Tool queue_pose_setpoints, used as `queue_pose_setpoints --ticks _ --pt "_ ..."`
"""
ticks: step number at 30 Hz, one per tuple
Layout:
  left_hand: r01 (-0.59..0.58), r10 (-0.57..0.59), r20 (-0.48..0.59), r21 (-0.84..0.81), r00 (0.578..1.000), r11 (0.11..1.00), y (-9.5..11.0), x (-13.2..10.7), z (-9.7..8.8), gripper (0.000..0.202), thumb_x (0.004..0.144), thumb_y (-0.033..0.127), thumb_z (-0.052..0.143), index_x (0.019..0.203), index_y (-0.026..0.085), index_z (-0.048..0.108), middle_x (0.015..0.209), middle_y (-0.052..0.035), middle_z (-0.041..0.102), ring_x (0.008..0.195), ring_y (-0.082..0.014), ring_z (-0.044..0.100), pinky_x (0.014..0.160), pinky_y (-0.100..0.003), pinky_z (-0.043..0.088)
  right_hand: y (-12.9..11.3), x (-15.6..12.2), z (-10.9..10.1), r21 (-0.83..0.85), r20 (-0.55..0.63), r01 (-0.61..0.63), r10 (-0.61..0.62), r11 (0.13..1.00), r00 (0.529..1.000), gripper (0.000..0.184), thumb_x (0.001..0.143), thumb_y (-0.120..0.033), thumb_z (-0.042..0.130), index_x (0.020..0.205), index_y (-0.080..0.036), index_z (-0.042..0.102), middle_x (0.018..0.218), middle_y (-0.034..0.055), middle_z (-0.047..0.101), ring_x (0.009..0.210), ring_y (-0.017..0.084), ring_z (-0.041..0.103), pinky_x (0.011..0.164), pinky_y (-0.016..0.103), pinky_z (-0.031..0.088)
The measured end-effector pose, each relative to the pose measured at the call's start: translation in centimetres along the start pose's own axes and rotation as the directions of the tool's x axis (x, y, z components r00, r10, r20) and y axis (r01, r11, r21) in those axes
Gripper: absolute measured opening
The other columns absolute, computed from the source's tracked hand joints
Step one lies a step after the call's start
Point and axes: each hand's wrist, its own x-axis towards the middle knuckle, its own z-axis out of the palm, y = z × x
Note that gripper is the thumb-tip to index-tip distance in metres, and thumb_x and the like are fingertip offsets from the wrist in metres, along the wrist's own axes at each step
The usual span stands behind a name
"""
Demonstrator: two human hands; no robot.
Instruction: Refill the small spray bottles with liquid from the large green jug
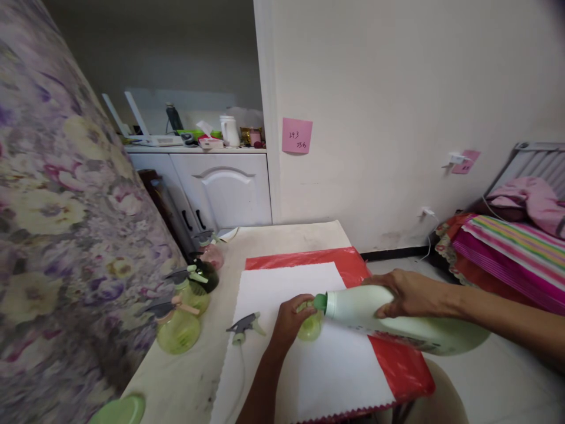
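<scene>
My right hand grips a large pale green bottle, tipped on its side with its green neck pointing left. That neck meets the mouth of a small yellow-green spray bottle, which stands on a white sheet. Wrapped round the top of the small bottle are the fingers of my left hand. Left of it on the sheet lies a grey and pale green spray head with its thin tube trailing down. Liquid flow between the two bottles cannot be made out.
Several spray bottles with heads on, including a yellow one and a dark one, line the table's left side. A green lid sits near the front. Red plastic lies under the sheet. A floral curtain hangs at left.
</scene>
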Motion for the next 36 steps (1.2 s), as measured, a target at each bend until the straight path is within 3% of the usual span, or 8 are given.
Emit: queue_pose_setpoints --ticks 36 --pt "-0.004 0.004 -0.008 0.008 1.0 1.0 -0.19 0.03 0.02 0.022 0.072 0.025 0.068 0.092 0.018 0.073 0.098 -0.0058 0.075 0.098 -0.0273 0.065 0.09 -0.035 0.047 0.23 0.05 -0.12 0.027 0.009 0.016 -0.016 1.0 1.0 0.043 0.07 -0.04 0.068 0.111 -0.029 0.064 0.089 0.0016 0.073 0.079 0.024 0.066 0.064 0.026 0.047"
